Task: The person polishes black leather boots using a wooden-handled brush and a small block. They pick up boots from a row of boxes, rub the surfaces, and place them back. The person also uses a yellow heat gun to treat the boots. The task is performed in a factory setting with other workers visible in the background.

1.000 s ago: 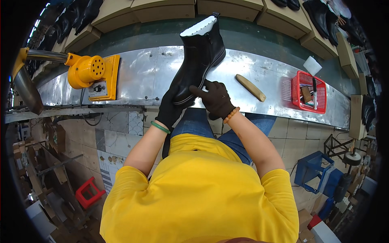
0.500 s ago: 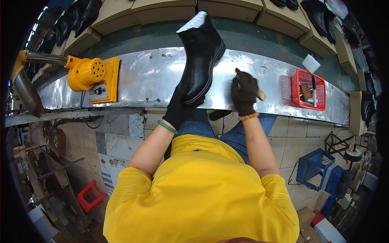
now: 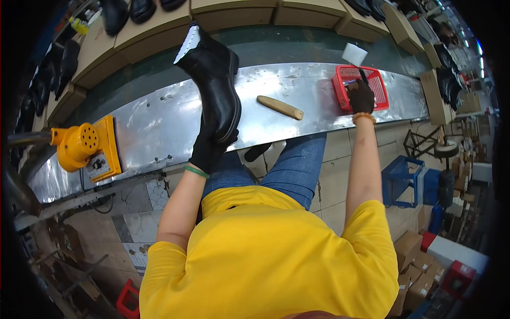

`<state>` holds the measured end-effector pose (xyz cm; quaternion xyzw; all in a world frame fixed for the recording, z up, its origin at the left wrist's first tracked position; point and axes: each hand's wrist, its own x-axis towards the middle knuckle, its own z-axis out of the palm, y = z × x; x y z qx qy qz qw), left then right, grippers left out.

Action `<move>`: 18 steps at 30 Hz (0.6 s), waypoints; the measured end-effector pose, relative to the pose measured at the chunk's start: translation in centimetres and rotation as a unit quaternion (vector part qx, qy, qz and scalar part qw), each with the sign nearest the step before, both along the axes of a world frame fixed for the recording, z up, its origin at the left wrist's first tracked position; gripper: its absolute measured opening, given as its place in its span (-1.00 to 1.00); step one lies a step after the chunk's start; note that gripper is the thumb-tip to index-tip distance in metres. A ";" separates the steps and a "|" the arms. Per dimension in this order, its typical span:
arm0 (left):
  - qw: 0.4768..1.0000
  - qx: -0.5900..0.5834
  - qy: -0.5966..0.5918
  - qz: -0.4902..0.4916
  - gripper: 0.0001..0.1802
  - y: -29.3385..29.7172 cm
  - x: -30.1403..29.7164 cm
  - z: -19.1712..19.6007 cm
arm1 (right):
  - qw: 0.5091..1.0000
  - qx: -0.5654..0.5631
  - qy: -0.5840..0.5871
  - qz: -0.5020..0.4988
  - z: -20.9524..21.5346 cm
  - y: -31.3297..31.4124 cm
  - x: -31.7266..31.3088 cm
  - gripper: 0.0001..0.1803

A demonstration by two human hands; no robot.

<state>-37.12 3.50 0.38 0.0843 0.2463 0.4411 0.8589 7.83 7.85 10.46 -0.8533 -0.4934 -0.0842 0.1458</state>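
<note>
A black leather boot (image 3: 218, 87) with a white lining at its top is tilted above the metal bench, its shaft pointing away from me. My left hand (image 3: 208, 146), in a black glove, is closed round the toe end. On the bench between my hands lies a narrow tan wooden tool (image 3: 280, 107). My right hand (image 3: 362, 97), in a dark glove, reaches into the red plastic basket (image 3: 379, 85) at the right. Its fingers point down among the basket's contents and are mostly hidden. A dark handle sticks up just beyond that hand.
The metal bench (image 3: 159, 111) runs across in front of me. A yellow machine (image 3: 85, 146) stands at its left. A white block (image 3: 354, 54) is behind the basket. Cardboard boxes (image 3: 234, 16) with black footwear line the far side. A blue stool (image 3: 402, 181) stands on the floor at right.
My right hand has put the wooden tool down on the bench and moved right into the basket. The boot stays in my left hand. The whole view has shifted to the right.
</note>
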 end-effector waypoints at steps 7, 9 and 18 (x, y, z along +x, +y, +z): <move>0.996 0.021 -0.077 -0.027 -0.32 0.5 -1.1 -1.5 | 0.965 -0.259 -0.015 0.045 2.2 1.4 3.0 -0.50; 0.996 0.037 -0.074 -0.032 -0.26 0.5 -1.1 -1.5 | 0.958 -0.272 -0.041 0.081 2.6 1.7 3.0 -0.62; 0.995 0.092 -0.045 -0.006 -0.15 0.1 -0.7 -0.1 | 0.924 0.115 0.135 0.339 2.2 1.3 -12.9 -0.42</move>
